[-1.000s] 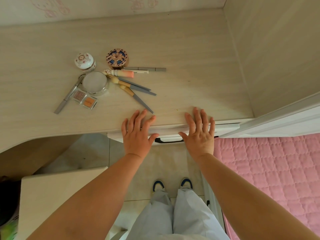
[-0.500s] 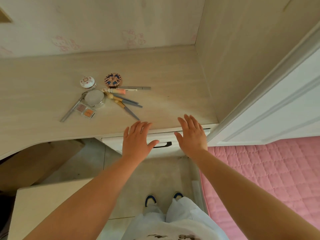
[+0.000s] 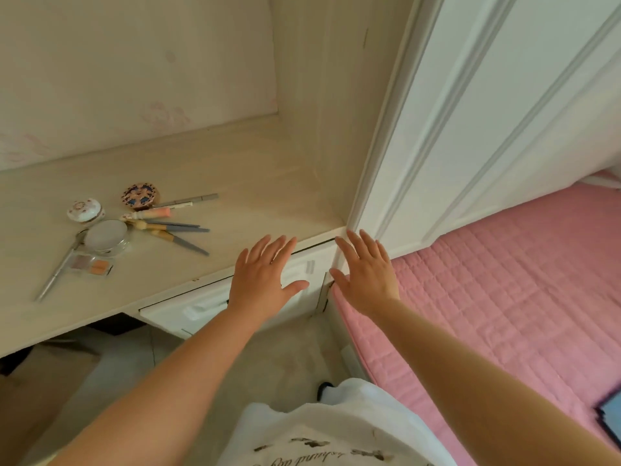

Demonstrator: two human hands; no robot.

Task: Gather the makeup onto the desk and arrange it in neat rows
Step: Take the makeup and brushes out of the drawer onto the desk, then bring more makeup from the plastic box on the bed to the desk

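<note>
Both hands [image 3: 263,277] [image 3: 366,274] spread flat; makeup [image 3: 134,227] clustered on desk [image 3: 255,183]

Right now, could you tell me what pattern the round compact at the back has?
The round compact has a brown lid with blue ornamental motifs, seen in the head view.

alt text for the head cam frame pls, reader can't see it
Both hands, left hand and right hand, are open with fingers spread near the front edge of a pale wooden desk, holding nothing. A loose cluster of makeup, compacts, pencils and a small palette, lies unsorted further left on the desk; a pink quilted bed sits at right.
</note>
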